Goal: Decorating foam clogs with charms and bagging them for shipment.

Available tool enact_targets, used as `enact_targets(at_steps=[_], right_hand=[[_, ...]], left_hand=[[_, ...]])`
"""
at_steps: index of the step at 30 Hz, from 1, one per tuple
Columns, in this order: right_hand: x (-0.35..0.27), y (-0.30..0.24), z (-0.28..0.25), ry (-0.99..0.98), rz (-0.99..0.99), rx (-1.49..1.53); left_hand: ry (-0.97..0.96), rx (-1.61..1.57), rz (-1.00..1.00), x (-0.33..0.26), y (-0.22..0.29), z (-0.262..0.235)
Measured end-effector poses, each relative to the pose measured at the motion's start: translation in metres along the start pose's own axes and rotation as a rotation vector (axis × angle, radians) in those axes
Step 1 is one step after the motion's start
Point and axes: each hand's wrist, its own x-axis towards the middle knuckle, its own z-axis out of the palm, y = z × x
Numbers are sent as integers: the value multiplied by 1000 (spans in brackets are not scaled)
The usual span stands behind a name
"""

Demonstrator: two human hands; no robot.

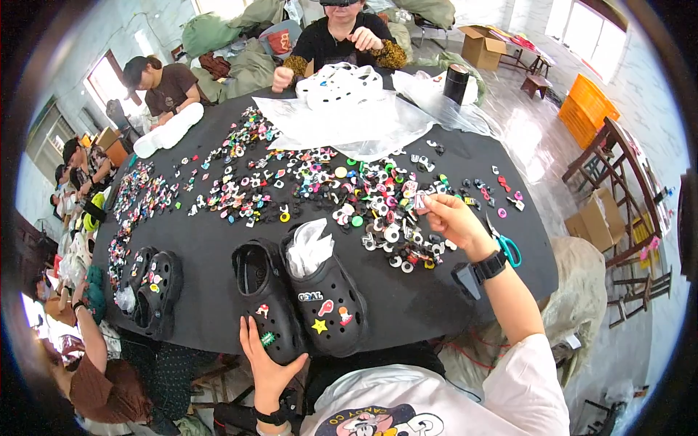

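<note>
My left hand grips the toe of a black clog, its thumb and fingers spread round the two sides. A red-and-white charm and a green charm sit in that clog's holes. Beside it stands a second black clog, with clear plastic stuffing in its opening and several charms, one a yellow star, on its toe. Above the right part of the charm pile, my right hand pinches a small pale shoe charm between thumb and fingers. The charm's picture is too small to read.
Teal-handled scissors lie right of my right wrist. Another pair of black clogs stands at the left. Across the black table, plastic sheeting lies under white clogs, near a black cylinder. Other people sit around the table.
</note>
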Motion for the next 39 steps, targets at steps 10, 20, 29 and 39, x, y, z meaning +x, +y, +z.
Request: enact_targets(at_steps=[10,20,29,39], right_hand=[[-37,17,56,69,35,25],[-78,64,102,-151,-28,-194],[-116,80,142,-216,30,-188],[-136,91,207,-531,-367,-707]], left_hand=[[16,20,43,2,-11,4],[-40,-88,52,-1,-10,-4],[110,-585,36,-11,-34,-21],[-265,-571,186,-30,37,-49]])
